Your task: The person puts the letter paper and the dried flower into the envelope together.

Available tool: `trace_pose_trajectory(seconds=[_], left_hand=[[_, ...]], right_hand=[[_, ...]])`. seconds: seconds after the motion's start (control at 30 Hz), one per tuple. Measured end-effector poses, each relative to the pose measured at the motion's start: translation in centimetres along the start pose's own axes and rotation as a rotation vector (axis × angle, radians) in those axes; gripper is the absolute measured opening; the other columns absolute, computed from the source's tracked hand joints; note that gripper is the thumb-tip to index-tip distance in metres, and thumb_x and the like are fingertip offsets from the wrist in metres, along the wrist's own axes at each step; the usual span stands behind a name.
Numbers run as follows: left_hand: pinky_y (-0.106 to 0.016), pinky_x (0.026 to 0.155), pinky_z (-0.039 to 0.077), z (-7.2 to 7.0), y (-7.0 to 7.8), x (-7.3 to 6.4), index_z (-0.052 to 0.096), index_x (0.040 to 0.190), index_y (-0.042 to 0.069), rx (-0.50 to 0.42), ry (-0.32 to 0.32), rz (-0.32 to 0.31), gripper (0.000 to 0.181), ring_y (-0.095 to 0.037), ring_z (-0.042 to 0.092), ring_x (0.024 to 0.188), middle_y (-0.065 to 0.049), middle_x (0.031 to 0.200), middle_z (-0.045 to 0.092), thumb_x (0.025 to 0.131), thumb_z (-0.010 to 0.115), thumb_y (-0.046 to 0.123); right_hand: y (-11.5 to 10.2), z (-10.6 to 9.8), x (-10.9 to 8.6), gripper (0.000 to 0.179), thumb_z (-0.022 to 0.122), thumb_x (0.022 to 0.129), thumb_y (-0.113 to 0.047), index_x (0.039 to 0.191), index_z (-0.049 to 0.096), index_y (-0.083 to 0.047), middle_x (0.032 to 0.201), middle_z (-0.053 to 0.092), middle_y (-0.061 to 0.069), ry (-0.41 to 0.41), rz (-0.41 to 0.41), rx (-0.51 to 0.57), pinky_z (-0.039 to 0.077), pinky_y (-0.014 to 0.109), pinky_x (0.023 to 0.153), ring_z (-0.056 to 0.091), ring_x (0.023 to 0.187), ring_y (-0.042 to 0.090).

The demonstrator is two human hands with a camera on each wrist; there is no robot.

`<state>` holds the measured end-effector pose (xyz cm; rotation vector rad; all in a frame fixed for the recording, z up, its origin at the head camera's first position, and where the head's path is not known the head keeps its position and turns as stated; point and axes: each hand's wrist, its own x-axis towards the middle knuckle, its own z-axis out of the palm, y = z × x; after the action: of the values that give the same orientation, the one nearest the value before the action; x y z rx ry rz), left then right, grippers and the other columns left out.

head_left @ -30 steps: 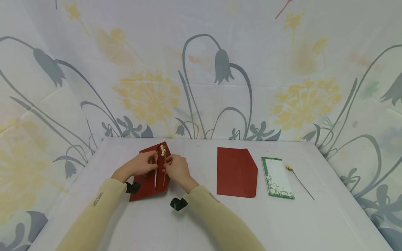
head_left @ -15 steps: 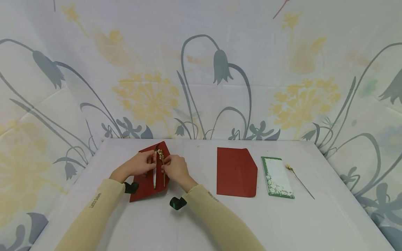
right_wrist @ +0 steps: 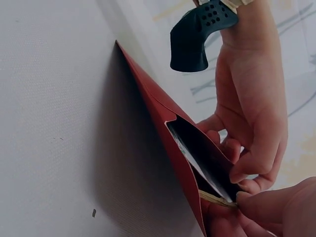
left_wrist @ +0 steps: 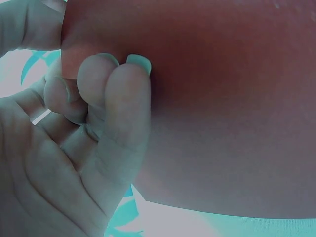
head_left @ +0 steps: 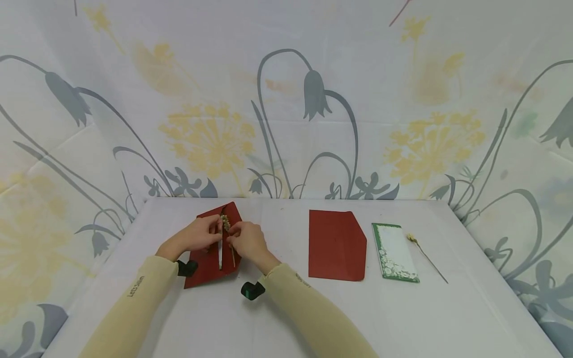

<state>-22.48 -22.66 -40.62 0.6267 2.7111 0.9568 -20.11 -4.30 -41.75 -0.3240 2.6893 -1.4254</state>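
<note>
– What does the left hand (head_left: 197,234) hold?
– With fingers curled, it pinches the gaping red paper envelope (head_left: 208,269).
– And the right hand (head_left: 248,242)?
– Its thumb and fingers pinch the thin stem of a yellowish dried flower sprig (head_left: 226,223), at the envelope's mouth.
– What else?
– Right of it, a flat red paper rectangle (head_left: 336,246).

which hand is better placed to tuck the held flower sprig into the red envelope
Probably the right hand: it pinches the flower sprig by its stem, at the open mouth of the red envelope. The left hand grips that envelope's edge, so it seems better suited to steadying it.
</note>
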Motion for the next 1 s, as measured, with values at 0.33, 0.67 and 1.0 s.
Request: trace_pose_trajectory(seconds=[0.33, 0.67, 1.0], left_hand=[[-0.034, 0.053, 0.046, -0.13, 0.11, -0.15, 0.052, 0.094, 0.008, 0.008, 0.008, 0.001, 0.009, -0.017, 0.052, 0.053, -0.004, 0.066, 0.049, 0.088, 0.058, 0.005], [-0.034, 0.051, 0.048, -0.09, -0.03, -0.2, 0.051, 0.096, 0.006, -0.028, 0.0, -0.005, 0.01, -0.018, 0.052, 0.052, -0.005, 0.067, 0.048, 0.089, 0.059, 0.005], [-0.033, 0.054, 0.046, -0.15, -0.26, -0.5, 0.051, 0.094, 0.008, 0.01, 0.0, -0.022, 0.008, -0.017, 0.051, 0.052, -0.004, 0.066, 0.049, 0.09, 0.058, 0.007]], right_hand=[[0.34, 0.1, -0.04, 0.011, 0.074, 0.089, -0.013, 0.099, 0.077, -0.01, 0.08, 0.07, -0.005, -0.02, -0.082, -0.044, 0.046, 0.021, 0.059, 0.058, 0.072, 0.006], [0.34, 0.1, 0.2, 0.018, 0.07, 0.092, -0.011, 0.109, 0.076, -0.009, 0.095, 0.072, -0.001, -0.115, -0.172, -0.124, 0.046, 0.022, 0.067, 0.055, 0.08, 0.01], [0.76, -0.16, -0.42, 0.03, 0.073, 0.09, -0.013, 0.119, 0.071, -0.009, 0.101, 0.071, -0.001, -0.215, -0.169, -0.102, 0.049, 0.022, 0.073, 0.061, 0.087, 0.008]])
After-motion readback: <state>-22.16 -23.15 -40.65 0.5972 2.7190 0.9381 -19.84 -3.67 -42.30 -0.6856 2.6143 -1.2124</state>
